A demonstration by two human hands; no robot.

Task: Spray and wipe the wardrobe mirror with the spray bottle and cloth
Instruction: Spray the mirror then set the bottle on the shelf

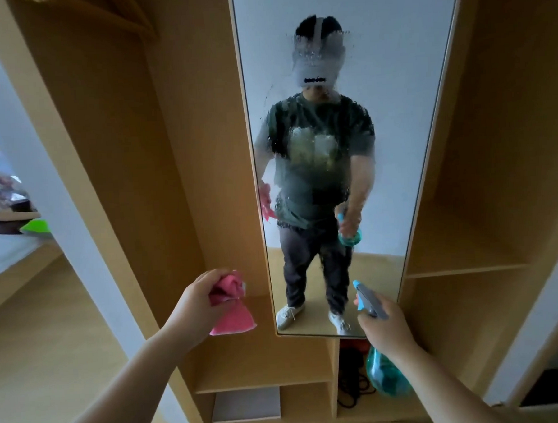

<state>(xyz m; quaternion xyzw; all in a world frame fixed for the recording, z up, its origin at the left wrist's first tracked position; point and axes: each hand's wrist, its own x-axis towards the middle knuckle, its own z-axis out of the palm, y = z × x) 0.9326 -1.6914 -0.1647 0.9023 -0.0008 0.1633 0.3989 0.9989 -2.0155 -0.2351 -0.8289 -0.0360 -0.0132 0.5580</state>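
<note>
A tall wardrobe mirror (393,76) stands straight ahead in a wooden wardrobe. Its middle is wet with spray droplets and streaks that blur my reflection. My left hand (199,298) grips a bunched pink cloth (232,306), held left of the mirror's lower edge and clear of the glass. My right hand (385,323) grips the neck of a teal spray bottle (384,372); its grey and blue nozzle (364,295) points up toward the mirror's lower right part, a short way off the glass.
Open wooden wardrobe compartments (205,183) flank the mirror, with shelves (461,269) on the right. Black cables (353,388) lie in a low cubby under the mirror. A bed (5,254) with a green object (36,227) is at the far left.
</note>
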